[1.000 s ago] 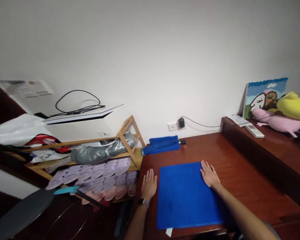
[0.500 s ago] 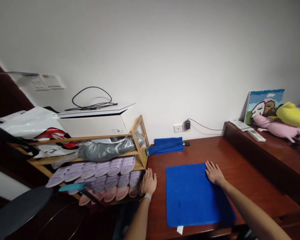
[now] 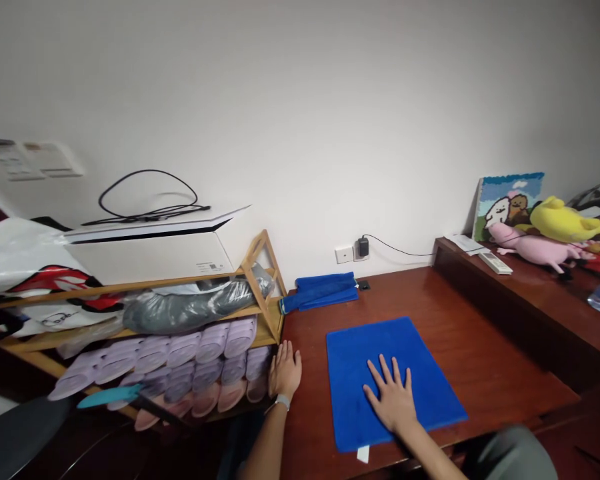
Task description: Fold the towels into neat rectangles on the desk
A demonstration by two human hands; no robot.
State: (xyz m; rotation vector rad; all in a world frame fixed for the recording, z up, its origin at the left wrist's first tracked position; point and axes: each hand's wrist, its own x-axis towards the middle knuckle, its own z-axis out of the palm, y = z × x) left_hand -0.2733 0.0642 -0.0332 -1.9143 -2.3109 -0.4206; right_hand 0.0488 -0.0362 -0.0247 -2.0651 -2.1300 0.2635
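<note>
A blue towel (image 3: 360, 353) lies flat on the red-brown wooden table (image 3: 485, 360), with a white tag at its near edge. My right hand (image 3: 393, 398) rests flat on the towel's middle, fingers spread. Palm down on the table's left edge, my left hand (image 3: 285, 371) lies with fingers stretched out, a watch on its wrist, a little to the left of the towel. A second blue towel (image 3: 320, 291), folded, lies by the wall at the back of the table.
Left of the table stands a wooden rack (image 3: 260, 293) holding rows of pale slippers (image 3: 180, 353), a grey bag and a white box with a black cable. On the right, a raised ledge (image 3: 525, 293) carries plush toys, a picture and a remote. A charger (image 3: 363, 247) sits in the wall socket.
My right hand has moved from the towel's far right corner to its middle. My left hand has stayed on the table's left edge. The view has shifted slightly.
</note>
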